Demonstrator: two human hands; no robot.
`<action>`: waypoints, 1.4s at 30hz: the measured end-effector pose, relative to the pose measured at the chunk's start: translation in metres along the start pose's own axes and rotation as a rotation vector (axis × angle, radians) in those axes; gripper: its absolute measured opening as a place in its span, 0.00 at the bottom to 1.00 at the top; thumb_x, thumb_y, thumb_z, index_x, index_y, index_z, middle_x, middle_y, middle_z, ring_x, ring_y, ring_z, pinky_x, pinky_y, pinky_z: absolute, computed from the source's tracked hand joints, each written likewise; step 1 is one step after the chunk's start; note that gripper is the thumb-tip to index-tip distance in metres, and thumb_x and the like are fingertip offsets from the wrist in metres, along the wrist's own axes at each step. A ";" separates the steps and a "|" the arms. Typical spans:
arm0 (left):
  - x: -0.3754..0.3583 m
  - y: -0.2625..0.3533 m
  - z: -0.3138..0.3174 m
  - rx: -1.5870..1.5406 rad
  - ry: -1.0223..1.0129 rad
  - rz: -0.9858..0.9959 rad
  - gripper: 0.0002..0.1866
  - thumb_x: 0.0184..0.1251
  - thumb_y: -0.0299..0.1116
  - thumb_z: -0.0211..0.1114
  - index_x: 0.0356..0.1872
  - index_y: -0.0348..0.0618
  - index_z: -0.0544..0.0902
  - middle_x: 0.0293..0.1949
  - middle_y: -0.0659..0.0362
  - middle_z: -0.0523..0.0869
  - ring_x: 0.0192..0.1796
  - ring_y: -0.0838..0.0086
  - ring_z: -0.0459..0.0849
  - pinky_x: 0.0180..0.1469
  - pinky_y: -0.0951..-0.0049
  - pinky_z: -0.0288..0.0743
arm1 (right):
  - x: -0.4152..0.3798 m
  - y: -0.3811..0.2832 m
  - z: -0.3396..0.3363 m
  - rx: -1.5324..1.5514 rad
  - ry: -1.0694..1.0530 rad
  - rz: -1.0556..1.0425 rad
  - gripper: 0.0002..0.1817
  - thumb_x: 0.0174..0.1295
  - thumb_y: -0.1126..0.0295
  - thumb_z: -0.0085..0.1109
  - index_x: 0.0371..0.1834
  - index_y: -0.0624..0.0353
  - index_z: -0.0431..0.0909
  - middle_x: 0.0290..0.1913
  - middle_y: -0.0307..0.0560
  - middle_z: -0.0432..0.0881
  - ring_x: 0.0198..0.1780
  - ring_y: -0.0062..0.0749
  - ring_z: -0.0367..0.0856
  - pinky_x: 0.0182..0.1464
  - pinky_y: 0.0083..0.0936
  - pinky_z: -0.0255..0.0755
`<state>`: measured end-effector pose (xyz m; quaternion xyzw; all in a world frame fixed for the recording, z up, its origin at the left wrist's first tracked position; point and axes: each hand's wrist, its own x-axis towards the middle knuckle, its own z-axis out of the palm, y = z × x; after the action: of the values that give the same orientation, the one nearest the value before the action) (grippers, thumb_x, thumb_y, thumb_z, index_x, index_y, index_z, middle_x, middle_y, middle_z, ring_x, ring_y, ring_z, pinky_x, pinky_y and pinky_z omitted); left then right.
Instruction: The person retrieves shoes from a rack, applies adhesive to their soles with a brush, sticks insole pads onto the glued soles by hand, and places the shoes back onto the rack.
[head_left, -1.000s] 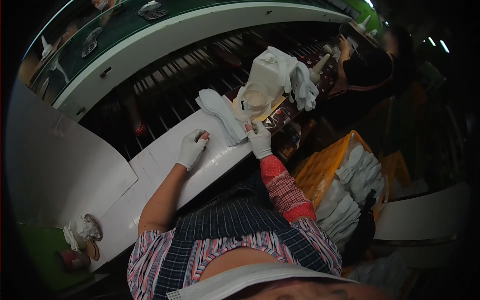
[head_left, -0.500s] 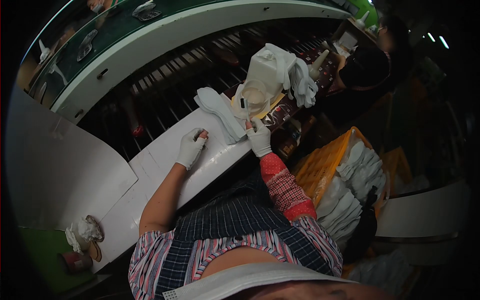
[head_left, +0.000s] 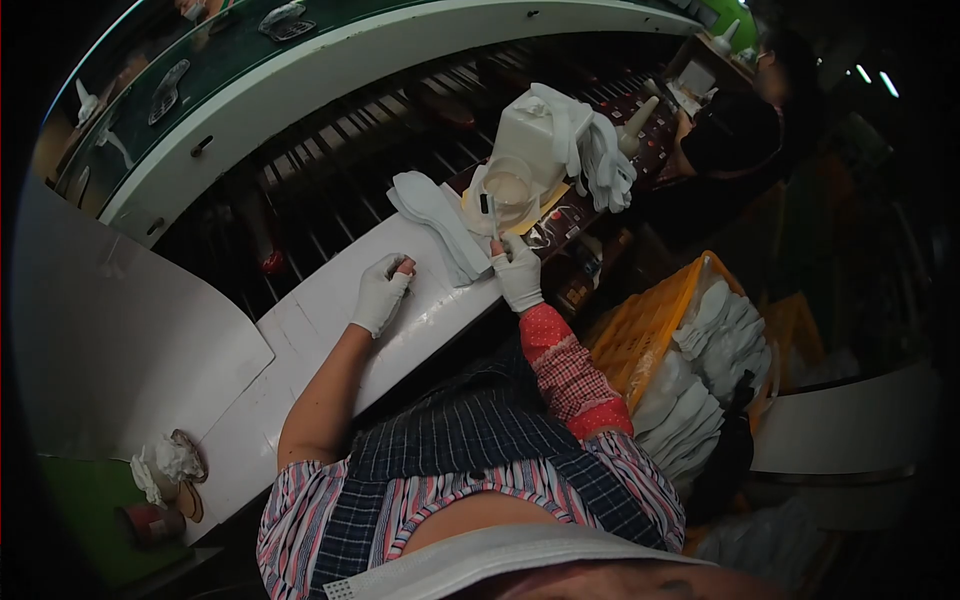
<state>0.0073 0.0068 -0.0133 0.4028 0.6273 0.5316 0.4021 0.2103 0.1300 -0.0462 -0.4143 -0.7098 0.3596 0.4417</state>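
Note:
A white glove with bare fingertips covers my left hand (head_left: 382,295), which rests curled above the white table (head_left: 330,300); whether it holds anything is hidden. My right hand (head_left: 517,275), gloved the same way, grips a small brush (head_left: 487,207) with a dark head and a pale handle. The brush head is at the rim of a round white bowl (head_left: 510,190). Between my hands, close to the right one, lies a stack of white insole-shaped pieces (head_left: 437,222). Behind the bowl stands a white container (head_left: 528,138) with white strips (head_left: 600,160) draped over its side.
An orange crate (head_left: 650,325) of white pieces (head_left: 715,340) stands at my right. Beyond the table runs a dark roller conveyor (head_left: 330,180). A white bottle (head_left: 638,120) and a co-worker (head_left: 735,135) are at upper right. Crumpled white material (head_left: 180,460) lies lower left.

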 end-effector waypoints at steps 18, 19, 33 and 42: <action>-0.023 0.092 0.000 -0.052 0.045 0.156 0.12 0.68 0.36 0.57 0.36 0.36 0.80 0.30 0.62 0.81 0.27 0.82 0.74 0.31 0.82 0.69 | 0.002 0.002 -0.001 -0.071 0.035 -0.048 0.09 0.61 0.67 0.57 0.36 0.62 0.74 0.23 0.52 0.76 0.24 0.39 0.75 0.29 0.30 0.70; -0.033 0.118 0.002 -0.061 0.020 0.300 0.10 0.66 0.35 0.59 0.36 0.37 0.80 0.31 0.62 0.81 0.27 0.82 0.75 0.32 0.82 0.70 | 0.003 0.003 -0.002 -0.075 0.034 -0.042 0.09 0.61 0.67 0.57 0.36 0.62 0.74 0.23 0.52 0.76 0.24 0.39 0.75 0.29 0.30 0.70; -0.104 0.299 0.012 0.597 -0.287 1.577 0.17 0.52 0.37 0.65 0.45 0.54 0.79 0.46 0.54 0.80 0.33 0.68 0.80 0.27 0.68 0.71 | 0.003 -0.008 -0.004 -0.087 0.067 -0.050 0.09 0.61 0.66 0.58 0.34 0.61 0.73 0.22 0.52 0.74 0.23 0.42 0.73 0.29 0.32 0.68; -0.176 0.291 0.031 0.771 -0.141 1.399 0.17 0.50 0.39 0.65 0.45 0.57 0.80 0.49 0.59 0.80 0.41 0.66 0.80 0.35 0.58 0.73 | 0.003 -0.003 -0.003 -0.081 0.052 -0.047 0.10 0.60 0.65 0.58 0.33 0.61 0.74 0.22 0.52 0.75 0.23 0.42 0.74 0.28 0.32 0.69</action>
<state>0.1209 -0.1147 0.2849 0.8458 0.3422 0.3795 -0.1531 0.2111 0.1316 -0.0418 -0.4244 -0.7217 0.3093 0.4510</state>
